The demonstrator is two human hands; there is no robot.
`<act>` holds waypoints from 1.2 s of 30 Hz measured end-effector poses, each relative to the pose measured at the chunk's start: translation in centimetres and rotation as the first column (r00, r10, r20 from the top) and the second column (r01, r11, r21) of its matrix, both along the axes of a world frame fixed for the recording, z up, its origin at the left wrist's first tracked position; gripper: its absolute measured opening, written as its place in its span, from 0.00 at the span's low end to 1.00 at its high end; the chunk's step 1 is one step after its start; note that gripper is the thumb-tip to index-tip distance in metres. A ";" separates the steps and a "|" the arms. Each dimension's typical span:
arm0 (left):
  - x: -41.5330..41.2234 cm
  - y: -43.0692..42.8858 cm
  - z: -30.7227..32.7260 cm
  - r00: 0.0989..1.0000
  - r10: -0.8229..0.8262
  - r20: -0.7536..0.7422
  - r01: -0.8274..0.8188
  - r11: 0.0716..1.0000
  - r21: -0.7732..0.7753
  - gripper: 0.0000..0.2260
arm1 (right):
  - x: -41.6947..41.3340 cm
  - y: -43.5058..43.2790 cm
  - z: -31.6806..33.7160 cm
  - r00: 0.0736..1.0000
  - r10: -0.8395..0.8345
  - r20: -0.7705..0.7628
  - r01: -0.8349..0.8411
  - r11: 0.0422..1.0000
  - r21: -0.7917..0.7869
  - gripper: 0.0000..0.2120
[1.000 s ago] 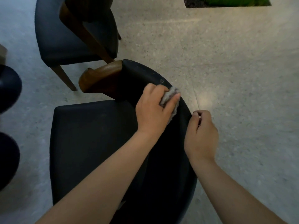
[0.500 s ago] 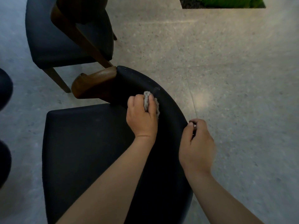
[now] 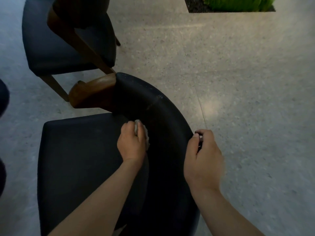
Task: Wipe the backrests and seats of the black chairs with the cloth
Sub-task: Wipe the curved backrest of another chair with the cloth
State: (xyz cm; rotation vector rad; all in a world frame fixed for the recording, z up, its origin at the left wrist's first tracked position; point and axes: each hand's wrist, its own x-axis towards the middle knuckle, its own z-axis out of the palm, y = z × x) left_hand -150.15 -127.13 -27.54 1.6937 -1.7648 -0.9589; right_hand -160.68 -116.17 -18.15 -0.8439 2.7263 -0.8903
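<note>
A black chair stands right below me, with a flat seat [image 3: 76, 150] and a curved padded backrest [image 3: 163, 106]. My left hand [image 3: 132, 143] is shut on a small grey-white cloth [image 3: 137, 127] and presses it against the inner face of the backrest, low down near the seat. My right hand [image 3: 204, 157] curls over the outer rim of the backrest, thumb and fingers pinched on its edge. White specks dot the top of the backrest further up.
A wooden armrest [image 3: 92, 91] juts left from the backrest's end. A second black chair [image 3: 51, 48] with wooden legs stands close behind it. Dark rounded shapes [image 3: 3, 97] sit at the left edge. A planter with green grass [image 3: 238, 4] lies far right on the speckled floor.
My left hand has slid the cloth from the top rim of the backrest down its inner face towards the seat. The right hand kept its hold on the outer rim.
</note>
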 end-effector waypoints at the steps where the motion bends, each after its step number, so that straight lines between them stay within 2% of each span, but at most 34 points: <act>1: -0.1 0.0 0.9 0.998 0.017 -0.058 -0.020 0.998 -0.054 0.16 | 0.0 0.0 0.0 1.000 0.002 0.000 -0.002 1.000 0.002 0.22; 3: -0.9 0.0 2.5 0.988 0.013 -0.153 -0.040 0.984 -0.173 0.14 | 0.0 0.0 0.0 1.000 0.004 0.006 -0.004 1.000 0.004 0.21; 5: -1.6 0.0 2.5 0.989 -0.057 -0.135 0.025 0.973 -0.228 0.13 | 0.0 -0.1 -0.1 1.000 0.000 0.007 0.000 1.000 0.006 0.22; 8: -1.7 -0.3 0.3 0.996 -0.047 -0.075 0.037 0.990 -0.136 0.13 | 0.1 0.0 0.0 1.000 0.008 -0.001 -0.008 1.000 0.006 0.23; 13: -0.1 0.1 -2.5 0.994 0.100 0.052 -0.105 0.988 0.112 0.16 | 0.1 -0.1 0.0 1.000 -0.005 -0.026 0.005 1.000 0.014 0.19; 15: 0.7 0.2 -2.1 0.986 0.154 0.060 -0.162 0.976 0.145 0.17 | 0.1 -0.2 0.0 1.000 -0.009 -0.021 0.009 1.000 0.017 0.20; 18: 0.4 0.3 0.8 0.988 0.131 -0.087 -0.129 0.991 0.030 0.17 | 0.2 -0.2 0.1 1.000 -0.009 -0.014 0.009 1.000 0.016 0.21; 22: -2.5 -0.6 6.9 0.976 -0.029 -0.218 -0.024 0.972 -0.233 0.13 | 0.2 -0.2 0.2 0.999 -0.018 -0.034 0.019 1.000 0.024 0.21; 26: -5.1 -2.5 10.4 0.957 -0.222 -0.185 0.138 0.913 -0.383 0.11 | 0.4 -0.3 0.3 0.998 -0.024 -0.065 0.026 0.999 0.033 0.17; 29: -5.5 -3.4 10.4 0.956 -0.286 -0.060 0.241 0.888 -0.392 0.12 | 0.5 -0.5 0.4 0.997 -0.011 -0.075 0.014 0.999 0.037 0.18; 32: -5.1 -3.8 9.4 0.958 -0.281 0.054 0.278 0.871 -0.404 0.13 | 0.5 -0.6 0.6 0.995 -0.007 -0.104 0.011 0.999 0.034 0.19; 34: -5.1 -4.3 8.9 0.968 -0.245 0.055 0.245 0.875 -0.417 0.12 | 0.5 -0.8 0.6 0.994 -0.013 -0.110 0.017 0.999 0.037 0.19; 36: -5.1 -4.9 8.6 0.989 -0.147 0.019 0.142 0.911 -0.387 0.12 | 0.5 -0.8 0.6 0.994 -0.022 -0.107 0.027 0.999 0.039 0.20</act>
